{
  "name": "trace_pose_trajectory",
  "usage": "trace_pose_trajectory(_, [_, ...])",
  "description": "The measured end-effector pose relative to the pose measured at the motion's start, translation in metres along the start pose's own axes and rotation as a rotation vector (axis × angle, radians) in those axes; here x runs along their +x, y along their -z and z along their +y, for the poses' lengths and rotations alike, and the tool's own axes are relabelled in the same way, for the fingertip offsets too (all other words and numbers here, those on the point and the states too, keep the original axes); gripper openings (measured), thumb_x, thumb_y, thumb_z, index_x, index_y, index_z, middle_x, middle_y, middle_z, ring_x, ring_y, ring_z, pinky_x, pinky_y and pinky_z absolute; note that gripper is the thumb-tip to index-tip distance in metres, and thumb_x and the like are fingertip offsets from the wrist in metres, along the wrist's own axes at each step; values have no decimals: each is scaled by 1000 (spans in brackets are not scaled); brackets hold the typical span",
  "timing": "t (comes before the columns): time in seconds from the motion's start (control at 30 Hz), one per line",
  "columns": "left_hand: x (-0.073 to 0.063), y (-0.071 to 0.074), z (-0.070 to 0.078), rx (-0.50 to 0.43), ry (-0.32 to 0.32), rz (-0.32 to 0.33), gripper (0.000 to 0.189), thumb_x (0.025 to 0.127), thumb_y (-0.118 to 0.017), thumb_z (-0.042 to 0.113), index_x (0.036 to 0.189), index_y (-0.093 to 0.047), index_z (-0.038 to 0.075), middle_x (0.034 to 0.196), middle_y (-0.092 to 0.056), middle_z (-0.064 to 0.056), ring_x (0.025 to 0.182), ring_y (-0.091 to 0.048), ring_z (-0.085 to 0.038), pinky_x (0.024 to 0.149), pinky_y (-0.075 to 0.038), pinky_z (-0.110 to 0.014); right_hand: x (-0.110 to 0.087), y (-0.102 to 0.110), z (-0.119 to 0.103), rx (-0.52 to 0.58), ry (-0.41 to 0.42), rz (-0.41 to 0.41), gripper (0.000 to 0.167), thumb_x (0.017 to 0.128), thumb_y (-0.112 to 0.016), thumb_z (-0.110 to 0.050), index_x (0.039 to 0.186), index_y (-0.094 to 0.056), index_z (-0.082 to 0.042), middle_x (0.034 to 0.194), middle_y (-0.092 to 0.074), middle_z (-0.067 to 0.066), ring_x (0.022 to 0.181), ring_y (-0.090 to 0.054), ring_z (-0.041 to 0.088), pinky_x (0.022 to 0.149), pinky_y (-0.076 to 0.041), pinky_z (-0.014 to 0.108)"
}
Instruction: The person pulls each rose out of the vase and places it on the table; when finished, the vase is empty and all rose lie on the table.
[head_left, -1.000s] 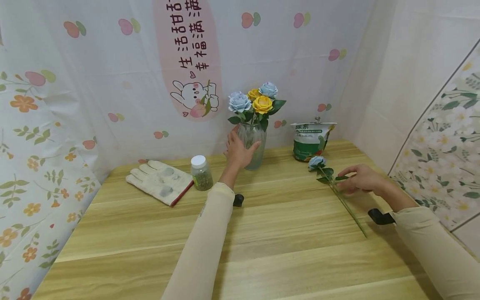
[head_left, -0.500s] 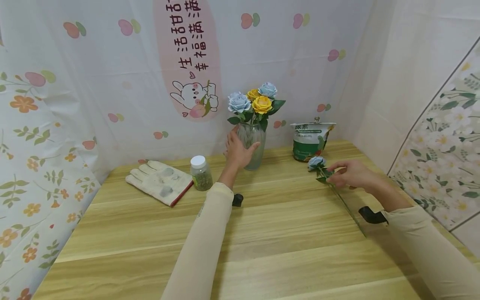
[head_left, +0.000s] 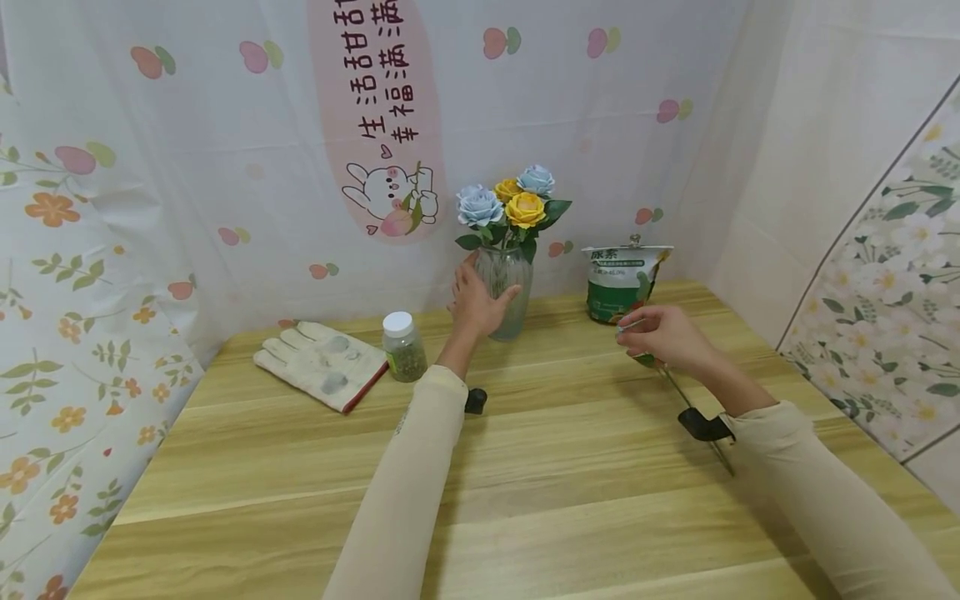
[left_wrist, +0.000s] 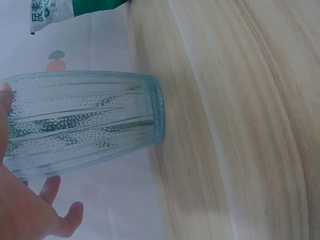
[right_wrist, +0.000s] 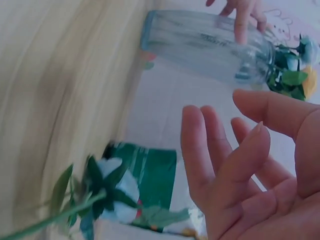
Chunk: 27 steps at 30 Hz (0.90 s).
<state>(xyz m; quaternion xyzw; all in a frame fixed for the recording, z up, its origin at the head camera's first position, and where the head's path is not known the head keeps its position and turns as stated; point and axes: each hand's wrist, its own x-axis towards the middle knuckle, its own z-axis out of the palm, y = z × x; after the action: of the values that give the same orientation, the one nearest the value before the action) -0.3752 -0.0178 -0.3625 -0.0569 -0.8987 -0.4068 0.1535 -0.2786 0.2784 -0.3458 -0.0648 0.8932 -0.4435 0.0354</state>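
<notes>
A ribbed glass vase stands upright at the back of the table, holding blue and yellow roses. My left hand holds it from the left, thumb in front; the left wrist view shows fingers behind the glass. A single blue rose lies on the table to the right. Over its bloom hovers my right hand, which hides most of the petals in the head view. In the right wrist view, this hand's fingers are loosely bent, spread apart, and hold nothing.
Behind the loose rose stands a green and white bag. A white-capped jar and a pale work glove with a red cuff lie left of my left arm. Patterned curtain hangs behind the table.
My right hand has moved left and forward along the loose rose, from beside its stem to over its bloom. The left hand and the vase have stayed in place.
</notes>
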Motion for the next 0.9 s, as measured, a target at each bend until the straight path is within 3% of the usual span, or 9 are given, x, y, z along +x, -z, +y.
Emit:
trace_pose_trajectory(0.43, [0,1,-3,47,-11,24,96,85,-68,62,154,-14,23,149,-31,-10,134,-38,-36,95,-36,-63,24,-22,-31,96,31,86,29,97,-65,-19,122,-65,-4,116,-70,18,83,-73,16,52,-50,31])
trace_pose_trajectory(0.67, [2,2,-4,-9,4,15,97,83,-71,61,154,-15,26,153,-28,-7,138,-35,-32,97,-33,-63,31,-31,-51,100,73,116,32,97,-66,-21,125,-65,-5,118,-68,20,86,-72,16,54,-51,32])
trace_pose_trajectory(0.9, [1,4,-4,-19,0,12,99,82,-71,63,154,-14,24,154,-26,-6,138,-35,-33,99,-32,-65,42,-44,-66,118,133,179,32,95,-67,-20,124,-67,-5,114,-70,18,80,-70,11,55,-53,34])
